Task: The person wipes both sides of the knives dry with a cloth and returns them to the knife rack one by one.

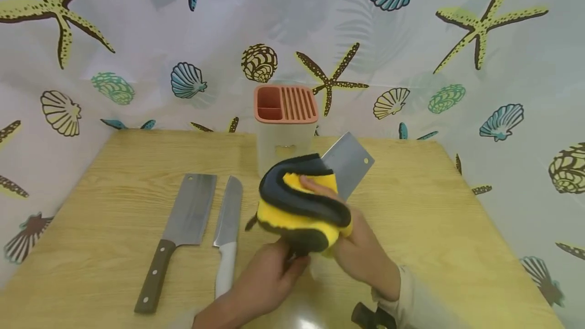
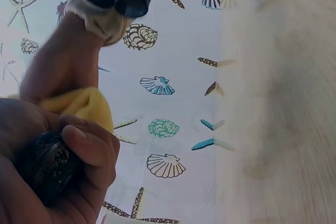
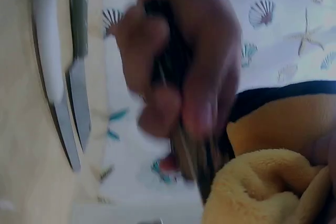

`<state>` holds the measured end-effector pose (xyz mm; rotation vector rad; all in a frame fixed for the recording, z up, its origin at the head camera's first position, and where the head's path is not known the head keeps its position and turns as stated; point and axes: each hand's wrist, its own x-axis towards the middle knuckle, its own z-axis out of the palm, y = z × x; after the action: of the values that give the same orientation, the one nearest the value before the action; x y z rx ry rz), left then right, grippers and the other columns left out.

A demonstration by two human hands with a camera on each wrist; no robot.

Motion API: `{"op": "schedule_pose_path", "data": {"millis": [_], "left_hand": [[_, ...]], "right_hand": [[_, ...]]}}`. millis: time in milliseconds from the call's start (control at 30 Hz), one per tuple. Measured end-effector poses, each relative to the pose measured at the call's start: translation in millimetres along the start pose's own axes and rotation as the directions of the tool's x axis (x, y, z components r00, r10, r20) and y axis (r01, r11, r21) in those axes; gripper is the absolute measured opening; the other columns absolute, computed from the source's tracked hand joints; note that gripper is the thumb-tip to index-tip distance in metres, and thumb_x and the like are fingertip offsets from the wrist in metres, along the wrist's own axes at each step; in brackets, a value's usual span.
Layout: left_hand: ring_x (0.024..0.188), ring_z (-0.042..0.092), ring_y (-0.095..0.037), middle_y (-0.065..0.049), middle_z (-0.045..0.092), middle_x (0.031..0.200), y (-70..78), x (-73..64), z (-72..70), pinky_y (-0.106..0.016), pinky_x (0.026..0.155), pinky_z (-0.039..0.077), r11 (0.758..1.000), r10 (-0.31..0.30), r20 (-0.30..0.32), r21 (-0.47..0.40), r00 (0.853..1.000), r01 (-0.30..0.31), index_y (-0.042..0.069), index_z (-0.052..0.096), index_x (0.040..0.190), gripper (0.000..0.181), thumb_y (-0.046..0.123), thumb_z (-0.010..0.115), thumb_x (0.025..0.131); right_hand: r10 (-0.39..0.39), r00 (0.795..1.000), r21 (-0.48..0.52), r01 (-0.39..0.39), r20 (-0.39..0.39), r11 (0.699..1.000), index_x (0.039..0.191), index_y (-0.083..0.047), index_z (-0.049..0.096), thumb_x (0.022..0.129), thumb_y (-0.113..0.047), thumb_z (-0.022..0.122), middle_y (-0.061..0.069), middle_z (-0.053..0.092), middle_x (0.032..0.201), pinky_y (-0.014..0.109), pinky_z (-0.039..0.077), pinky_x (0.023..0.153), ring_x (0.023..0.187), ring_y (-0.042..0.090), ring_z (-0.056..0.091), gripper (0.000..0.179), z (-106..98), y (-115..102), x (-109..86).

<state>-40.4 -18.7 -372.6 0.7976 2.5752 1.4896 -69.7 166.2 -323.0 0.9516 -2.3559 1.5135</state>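
Yellowish wood-grain table (image 1: 420, 237) is carrying a lot of sharp stuff, so anything dropped there could skid into another edge. White knife block (image 1: 267, 146) with the coral top stands right behind the work; a wide stroke could knock it, and I can't tell if the blade touches it. The held cleaver (image 1: 349, 166) sticks out at a slant past the cloth, which is the risky bit imo. The brown-handled cleaver (image 1: 188, 212) and white-handled knife (image 1: 227, 240) lie side by side to the left, the knife's handle hidden behind the left wrist, so a careless drift could shove it. Yellow and black cloth (image 1: 292, 207) is bunched around the blade, thick but floppy: if a fold slips, the edge could reach the right hand (image 1: 361, 248), whose fingers clutch it. Left hand (image 1: 265, 278) has its fingers wrapped round the dark handle (image 2: 50, 169), and a loose grip there could let everything twist
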Motion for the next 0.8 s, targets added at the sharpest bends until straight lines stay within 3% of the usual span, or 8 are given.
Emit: {"op": "schedule_pose_path", "data": {"millis": [67,133,233,367,500,567,633,800], "left_hand": [[0.070,0.057,-0.002,-0.001,0.065,0.085,1.3,0.8,0.3,-0.023,0.062,0.051,0.997,-0.032,0.030,-0.073,0.999,0.034,0.008,0.059,0.114,0.022,0.026,0.057,0.101],[0.067,0.053,0.000,-0.001,0.063,0.083,2.7,-1.2,0.5,-0.021,0.059,0.048,0.992,-0.063,0.070,-0.101,0.996,0.070,0.006,0.057,0.114,0.026,0.029,0.055,0.102],[0.065,0.049,0.001,0.001,0.060,0.081,2.8,-4.4,2.5,-0.020,0.058,0.045,0.984,-0.094,0.112,-0.143,0.989,0.110,0.004,0.056,0.117,0.029,0.028,0.054,0.102],[0.065,0.049,0.001,0.002,0.057,0.082,3.9,-7.6,4.2,-0.020,0.058,0.044,0.975,-0.118,0.145,-0.173,0.982,0.143,0.003,0.052,0.124,0.033,0.028,0.053,0.102],[0.063,0.049,0.000,0.002,0.054,0.081,5.5,-9.1,4.8,-0.021,0.056,0.044,0.946,-0.147,0.192,-0.260,0.970,0.194,0.004,0.049,0.125,0.033,0.029,0.052,0.103],[0.062,0.049,-0.002,0.001,0.053,0.081,6.4,-9.0,5.0,-0.021,0.054,0.044,0.918,-0.176,0.218,-0.317,0.960,0.240,0.005,0.049,0.123,0.031,0.029,0.051,0.103],[0.062,0.049,-0.004,0.000,0.052,0.083,6.9,-8.8,5.5,-0.022,0.055,0.045,0.885,-0.203,0.237,-0.370,0.950,0.281,0.007,0.048,0.121,0.028,0.029,0.050,0.104],[0.058,0.043,-0.009,-0.001,0.047,0.078,6.7,-9.4,11.1,-0.019,0.050,0.037,0.754,-0.245,0.306,-0.537,0.920,0.379,0.005,0.042,0.121,0.027,0.027,0.046,0.106]], "right_hand": [[0.017,0.996,-0.010,-0.018,-0.084,1.000,0.148,-0.007,0.046,0.092,0.012,0.050,0.011,0.055,0.146,0.020,0.035,0.116,0.136,0.010,0.051,0.058,-11.2,9.1,7.8],[0.081,0.984,-0.062,-0.092,-0.161,0.994,0.145,-0.005,0.050,0.096,0.009,0.046,0.014,0.066,0.122,0.021,0.049,0.097,0.108,0.008,0.064,0.051,-26.3,21.0,11.9],[0.213,0.946,-0.092,-0.241,-0.246,0.966,0.124,-0.002,0.062,0.101,0.001,0.042,0.005,0.060,0.083,0.022,0.049,0.065,0.068,0.007,0.056,0.031,-51.1,39.2,16.7],[0.378,0.839,0.068,-0.383,-0.391,0.921,0.092,-0.012,0.062,0.102,-0.007,0.043,-0.005,0.054,0.068,0.021,0.045,0.052,0.054,0.007,0.051,0.022,-80.2,51.1,21.8],[0.383,0.744,0.239,-0.300,-0.547,0.924,0.093,-0.014,0.067,0.102,-0.008,0.045,-0.005,0.063,0.068,0.019,0.045,0.047,0.051,0.008,0.054,0.024,-100.3,49.7,20.9],[0.342,0.738,0.267,-0.224,-0.582,0.937,0.095,-0.009,0.069,0.102,-0.006,0.045,-0.002,0.066,0.068,0.020,0.044,0.044,0.048,0.009,0.055,0.025,-106.4,47.7,21.2],[0.310,0.755,0.282,-0.172,-0.578,0.944,0.099,-0.004,0.069,0.102,-0.004,0.044,0.000,0.067,0.068,0.020,0.044,0.042,0.046,0.011,0.055,0.025,-109.9,45.6,21.8],[0.331,0.783,0.299,-0.194,-0.526,0.934,0.098,-0.003,0.069,0.102,-0.004,0.044,0.001,0.067,0.066,0.022,0.044,0.041,0.046,0.011,0.056,0.025,-108.6,39.4,21.2]]}}
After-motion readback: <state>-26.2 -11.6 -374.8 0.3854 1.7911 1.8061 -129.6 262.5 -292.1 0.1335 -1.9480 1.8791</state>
